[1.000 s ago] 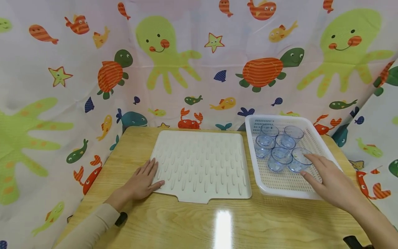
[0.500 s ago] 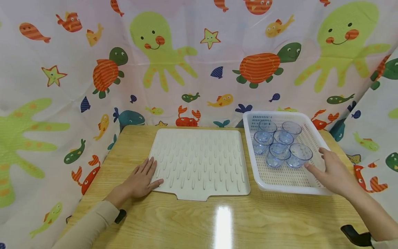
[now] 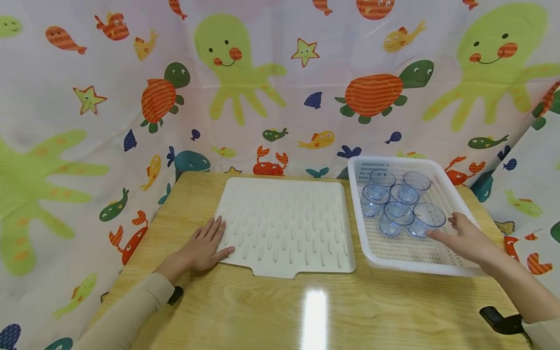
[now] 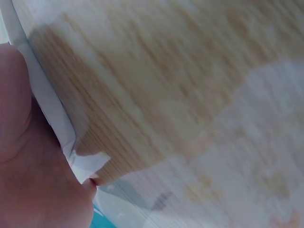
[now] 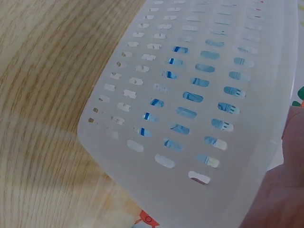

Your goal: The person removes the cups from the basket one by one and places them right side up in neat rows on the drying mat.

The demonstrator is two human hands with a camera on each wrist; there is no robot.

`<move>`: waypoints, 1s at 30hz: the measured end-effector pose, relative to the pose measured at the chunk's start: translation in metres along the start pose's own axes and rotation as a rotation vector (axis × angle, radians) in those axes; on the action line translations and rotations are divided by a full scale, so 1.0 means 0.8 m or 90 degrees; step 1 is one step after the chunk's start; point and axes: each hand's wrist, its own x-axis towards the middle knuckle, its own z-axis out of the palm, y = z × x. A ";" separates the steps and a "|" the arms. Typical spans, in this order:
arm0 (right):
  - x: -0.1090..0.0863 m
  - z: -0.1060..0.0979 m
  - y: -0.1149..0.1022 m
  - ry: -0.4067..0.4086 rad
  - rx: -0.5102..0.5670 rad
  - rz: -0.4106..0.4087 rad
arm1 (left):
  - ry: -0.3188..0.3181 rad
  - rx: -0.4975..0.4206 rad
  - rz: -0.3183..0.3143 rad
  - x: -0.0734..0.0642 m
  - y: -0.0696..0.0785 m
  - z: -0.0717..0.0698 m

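Observation:
In the head view my left hand (image 3: 205,250) lies flat along the left edge of a cream draining tray (image 3: 284,265) with raised oblong ridges. The left wrist view shows this hand close up beside the tray's pale edge (image 4: 54,111). My right hand (image 3: 470,240) is over the right side of a white slotted plastic basket (image 3: 407,265). Its thumb reaches to the right side of the nearest clear blue cup (image 3: 424,224), fingers slightly bent and apart from the thumb. Several more blue cups (image 3: 393,221) stand upright, bunched together in the basket.
Both tray and basket stand on a wooden table (image 3: 245,311), the basket to the tray's right. A curtain (image 3: 297,131) printed with sea animals hangs behind and at both sides. Blue cups show through the slotted basket wall (image 5: 180,114) in the right wrist view.
My right hand has drawn back from over the nearest cup to its right side, and its fingers have bent. The left hand stays on the tray edge. The head view has shifted slightly.

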 end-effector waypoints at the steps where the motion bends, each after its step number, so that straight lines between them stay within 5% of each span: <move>1: 0.001 -0.001 0.001 -0.003 0.003 0.004 | -0.001 -0.002 -0.001 0.001 0.000 0.000; 30: 0.025 0.001 -0.013 0.008 0.070 0.084 | 0.007 -0.033 0.011 0.000 0.000 0.003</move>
